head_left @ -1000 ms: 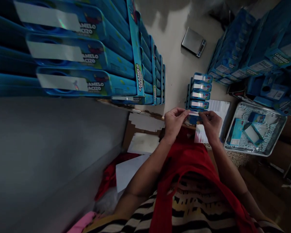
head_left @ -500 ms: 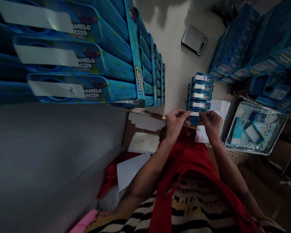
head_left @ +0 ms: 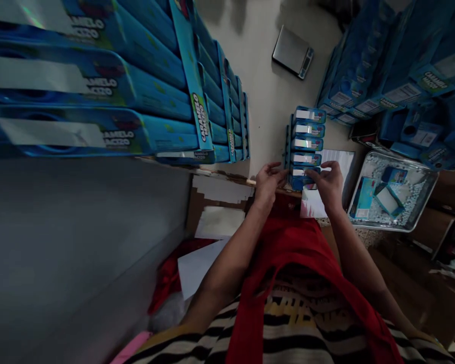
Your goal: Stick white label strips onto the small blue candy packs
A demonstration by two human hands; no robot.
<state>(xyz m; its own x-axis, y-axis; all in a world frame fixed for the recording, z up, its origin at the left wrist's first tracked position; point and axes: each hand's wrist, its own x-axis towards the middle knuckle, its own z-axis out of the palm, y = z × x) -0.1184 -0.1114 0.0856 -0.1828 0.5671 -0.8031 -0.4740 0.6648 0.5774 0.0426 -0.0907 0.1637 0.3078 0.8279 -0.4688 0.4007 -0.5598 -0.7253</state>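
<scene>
A row of blue candy boxes (head_left: pixel 308 130) stands on the table in front of me, each with a white label strip across its end. On the second-nearest box, a white label (head_left: pixel 299 173) lies flat. My right hand (head_left: pixel 330 183) reaches in from the right, its thumb touching this box near the label's right end, the fingers apart and holding nothing. Beside the left side of the row is my left hand (head_left: pixel 266 186), empty, with its fingers spread and their tips close to the boxes. The nearest box (head_left: pixel 301 183) is partly visible below.
Tall stacks of blue boxes (head_left: pixel 159 126) stand at left, with more boxes (head_left: pixel 387 76) at right. A digital scale (head_left: pixel 291 53) sits farther back. At right, a clear tray (head_left: pixel 413 225) holds white beads and several boxes. Sheets of paper (head_left: pixel 339 162) lie beside the row.
Both hands were pinching the ends of the white label over the box. Now the label lies on the box, and my left hand has let go and moved left. The view has shifted slightly.
</scene>
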